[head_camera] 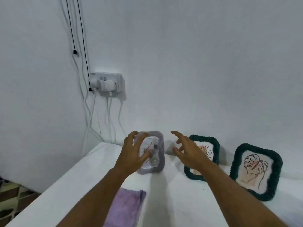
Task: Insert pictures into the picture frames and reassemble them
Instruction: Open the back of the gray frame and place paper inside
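Grey frame (159, 154) half behind left hand (132, 154)

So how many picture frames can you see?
3. A grey frame stands by the wall, behind the left hand. A dark green frame leans behind the right hand. Another green frame leans at far right. None seem hidden.

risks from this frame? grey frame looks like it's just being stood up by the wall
1. The grey frame stands upright on the soft white surface; the left hand is spread around it, and it may topple once let go.
2. The right hand hovers open in front of the nearer green frame, which leans on the wall; a careless move could knock it.
3. The purple cloth lies under the left forearm and could get dragged.
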{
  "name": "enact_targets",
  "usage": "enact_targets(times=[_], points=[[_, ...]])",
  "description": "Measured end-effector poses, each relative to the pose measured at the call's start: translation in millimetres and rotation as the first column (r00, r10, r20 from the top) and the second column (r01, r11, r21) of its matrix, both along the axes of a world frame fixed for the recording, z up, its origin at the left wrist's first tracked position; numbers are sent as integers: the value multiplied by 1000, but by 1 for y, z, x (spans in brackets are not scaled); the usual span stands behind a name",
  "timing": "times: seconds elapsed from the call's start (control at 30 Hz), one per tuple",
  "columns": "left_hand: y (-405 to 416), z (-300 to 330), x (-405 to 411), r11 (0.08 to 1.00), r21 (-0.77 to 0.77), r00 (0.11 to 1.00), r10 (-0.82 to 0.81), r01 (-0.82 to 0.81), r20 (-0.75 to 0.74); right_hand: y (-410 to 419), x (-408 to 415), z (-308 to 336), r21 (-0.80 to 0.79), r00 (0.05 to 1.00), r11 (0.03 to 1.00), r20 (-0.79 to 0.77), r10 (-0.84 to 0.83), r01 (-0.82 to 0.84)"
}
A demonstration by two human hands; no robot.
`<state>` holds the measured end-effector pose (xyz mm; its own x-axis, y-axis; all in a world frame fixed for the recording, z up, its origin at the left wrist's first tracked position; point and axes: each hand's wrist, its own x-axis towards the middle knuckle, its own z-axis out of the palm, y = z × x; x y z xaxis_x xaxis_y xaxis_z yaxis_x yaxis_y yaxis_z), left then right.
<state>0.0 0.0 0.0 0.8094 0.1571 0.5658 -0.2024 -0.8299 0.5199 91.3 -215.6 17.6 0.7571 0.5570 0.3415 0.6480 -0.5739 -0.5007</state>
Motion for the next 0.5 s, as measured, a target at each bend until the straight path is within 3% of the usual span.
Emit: enact_targets(times=[0.2,0.33,0.5], points=[[35,-31,7,996,-79,991,40,-51,-129,29,9,-35,16,982,995,-158,99,-98],[56,-47,22,990,-138,959,-48,9,-280,43,24,-47,16,970,995,-220,103,-102],[64,-54,39,967,-231,932,-175,103,-319,53,36,-52,17,960,993,-255,118,-118]])
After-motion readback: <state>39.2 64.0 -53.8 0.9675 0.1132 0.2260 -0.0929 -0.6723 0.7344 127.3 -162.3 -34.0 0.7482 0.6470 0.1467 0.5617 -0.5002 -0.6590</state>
